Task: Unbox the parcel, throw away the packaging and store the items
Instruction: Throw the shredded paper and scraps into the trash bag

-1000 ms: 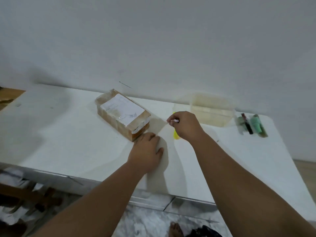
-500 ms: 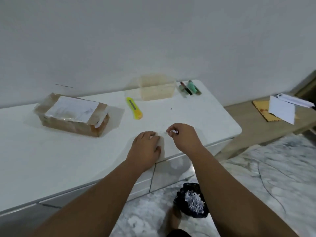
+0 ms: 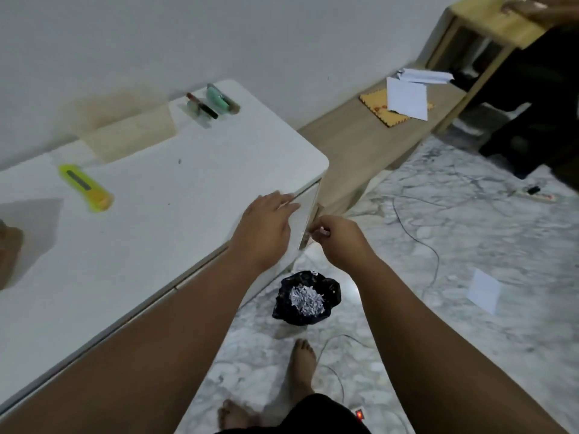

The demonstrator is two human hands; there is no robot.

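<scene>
Fingertips (image 3: 322, 230) of the right hand (image 3: 340, 242) pinch a tape scrap, left hand (image 3: 266, 228) flat, both now swung from the parcel to above the black bin bag (image 3: 305, 297), so tossing's next probably.

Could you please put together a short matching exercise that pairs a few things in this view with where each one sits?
Things:
1. yellow box cutter
2. black bin bag
3. white sheets of paper
4. clear plastic container

Places:
A. on the low wooden bench
B. on the floor beside the cabinet
C. on the white tabletop, near its left part
D. against the wall at the back of the tabletop

Pairs: 1-C, 2-B, 3-A, 4-D
</scene>
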